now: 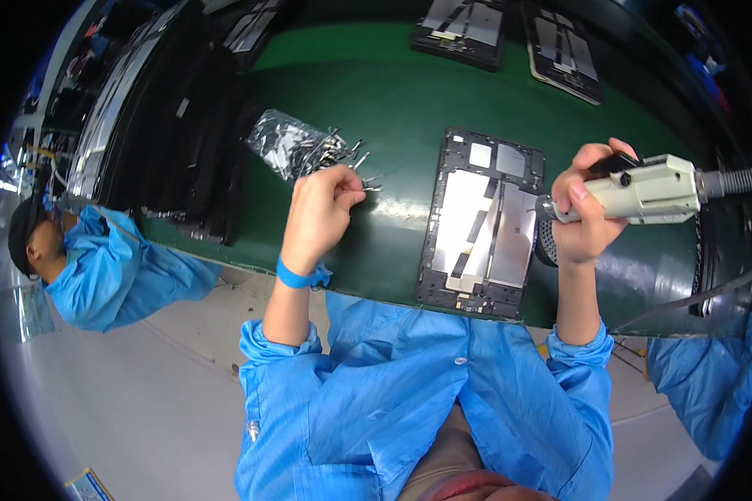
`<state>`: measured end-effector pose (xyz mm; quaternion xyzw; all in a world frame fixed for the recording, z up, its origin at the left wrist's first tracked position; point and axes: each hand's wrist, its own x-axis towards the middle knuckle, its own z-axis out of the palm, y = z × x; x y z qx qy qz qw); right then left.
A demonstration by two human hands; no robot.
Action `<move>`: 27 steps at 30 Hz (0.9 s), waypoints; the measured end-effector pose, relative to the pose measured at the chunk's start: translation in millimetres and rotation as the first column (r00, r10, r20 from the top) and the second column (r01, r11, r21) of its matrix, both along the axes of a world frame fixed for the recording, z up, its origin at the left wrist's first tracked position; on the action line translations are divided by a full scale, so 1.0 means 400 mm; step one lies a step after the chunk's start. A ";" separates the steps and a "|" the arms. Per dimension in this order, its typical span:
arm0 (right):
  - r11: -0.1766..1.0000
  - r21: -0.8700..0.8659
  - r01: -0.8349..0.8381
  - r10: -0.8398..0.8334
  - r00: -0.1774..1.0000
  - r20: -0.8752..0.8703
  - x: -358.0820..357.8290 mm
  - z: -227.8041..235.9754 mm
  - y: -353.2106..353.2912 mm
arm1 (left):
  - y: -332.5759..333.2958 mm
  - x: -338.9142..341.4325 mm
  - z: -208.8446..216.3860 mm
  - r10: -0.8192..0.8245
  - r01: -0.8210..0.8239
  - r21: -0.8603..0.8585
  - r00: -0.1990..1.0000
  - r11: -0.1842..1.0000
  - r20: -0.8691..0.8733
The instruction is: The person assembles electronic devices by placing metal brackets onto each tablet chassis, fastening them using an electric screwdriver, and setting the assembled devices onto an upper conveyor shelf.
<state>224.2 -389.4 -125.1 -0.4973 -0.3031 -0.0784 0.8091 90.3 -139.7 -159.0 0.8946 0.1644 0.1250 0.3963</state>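
Observation:
My left hand, with a blue band round its wrist, has its fingers pinched together beside a pile of small dark and silvery parts. These parts spill from a clear plastic bag. Whatever sits between those fingertips is too small to make out. In my right hand is a pale electric screwdriver, held level with its tip toward the left. That tip is near the right edge of an opened tablet, which lies in front of me with its silvery insides showing.
Further opened tablets lie at the far side of the green table. Dark stacked panels fill the left. A round perforated object sits by the tablet. Co-workers in blue are at both sides.

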 end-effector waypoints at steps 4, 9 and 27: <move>0.997 0.053 -0.052 0.053 0.999 -0.003 0.019 0.004 0.026 | -0.028 0.160 0.037 -0.162 0.177 -0.190 0.983 0.966 0.090; 0.996 0.046 -0.076 0.076 0.997 -0.001 0.028 -0.002 0.032 | -0.057 0.311 -0.031 -0.147 0.156 -0.255 0.988 0.954 0.056; 0.996 0.054 -0.072 0.073 0.997 -0.020 0.044 -0.010 0.058 | -0.041 0.327 -0.075 -0.282 0.283 -0.119 0.959 0.952 0.031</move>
